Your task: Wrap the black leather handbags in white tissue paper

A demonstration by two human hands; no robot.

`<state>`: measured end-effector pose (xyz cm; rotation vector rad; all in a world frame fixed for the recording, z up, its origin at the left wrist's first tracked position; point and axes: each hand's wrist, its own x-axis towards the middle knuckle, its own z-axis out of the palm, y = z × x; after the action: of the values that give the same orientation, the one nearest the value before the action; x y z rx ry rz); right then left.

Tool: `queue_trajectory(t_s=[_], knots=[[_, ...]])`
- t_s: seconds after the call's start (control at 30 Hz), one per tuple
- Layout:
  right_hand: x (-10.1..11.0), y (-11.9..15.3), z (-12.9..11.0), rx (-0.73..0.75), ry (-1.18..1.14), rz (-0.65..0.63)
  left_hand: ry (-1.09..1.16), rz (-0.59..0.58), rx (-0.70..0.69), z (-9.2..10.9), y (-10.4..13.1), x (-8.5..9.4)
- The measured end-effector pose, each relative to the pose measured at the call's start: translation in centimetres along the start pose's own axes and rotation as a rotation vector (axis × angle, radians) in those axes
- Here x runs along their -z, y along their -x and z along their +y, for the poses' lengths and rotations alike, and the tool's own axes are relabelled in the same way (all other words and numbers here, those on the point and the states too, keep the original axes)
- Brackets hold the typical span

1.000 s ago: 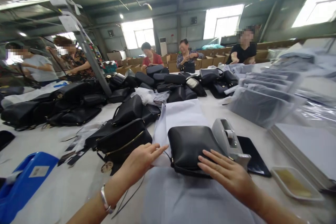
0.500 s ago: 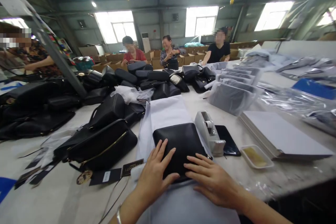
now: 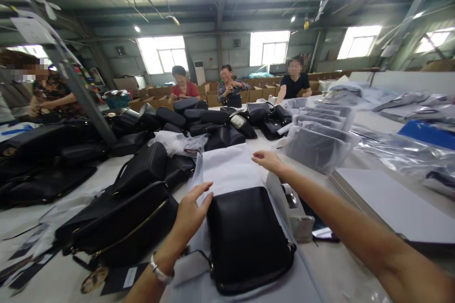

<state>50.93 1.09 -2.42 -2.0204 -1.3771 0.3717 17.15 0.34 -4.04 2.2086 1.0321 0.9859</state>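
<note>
A black leather bag [image 3: 247, 236] lies flat on white tissue paper [image 3: 227, 170], its strap fittings showing at the lower sides. My left hand [image 3: 192, 213] is open at the bag's upper left corner, thumb and fingers apart, a silver bangle at the wrist. Stretched far forward, my right hand [image 3: 270, 161] is at the paper's far right edge. Its fingers are loosely curled, and the paper beside them looks flat. Under my right forearm stands a grey tape dispenser [image 3: 302, 227], with a dark phone [image 3: 325, 232] partly hidden beside it.
On the left lies a black bag with a gold zip [image 3: 121, 227], hang tags below it. More black bags [image 3: 199, 116] are heaped beyond. Wrapped bags [image 3: 316, 142] stand at right, near a stack of white boards [image 3: 391, 203]. Several people work across the table.
Both hands have left the bag's face. My right hand has reached forward to the paper's far edge, and my left has shifted to the bag's upper left corner. The bag sits closer to me.
</note>
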Motion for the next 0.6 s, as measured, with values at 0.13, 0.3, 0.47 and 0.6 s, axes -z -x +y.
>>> queue_trajectory(t_s=[0.13, 0.3, 0.47, 0.6], knots=[[-3.0, -6.2, 1.2, -0.161, 0.027, 0.016, 0.017, -0.013, -0.018, -0.7, -0.8, -1.1], [-5.5, -11.4, 3.1, -0.286, -0.009, 0.053, 0.02, -0.026, 0.007, -1.3, -1.4, -1.6], [-6.5, -14.1, 4.5, -0.25, -0.105, 0.051, 0.047, -0.023, 0.032, -1.9, -2.9, -1.8], [-6.1, -14.2, 4.8, -0.149, -0.182, 0.081, 0.09, -0.009, 0.046, -2.2, -4.2, -2.1]])
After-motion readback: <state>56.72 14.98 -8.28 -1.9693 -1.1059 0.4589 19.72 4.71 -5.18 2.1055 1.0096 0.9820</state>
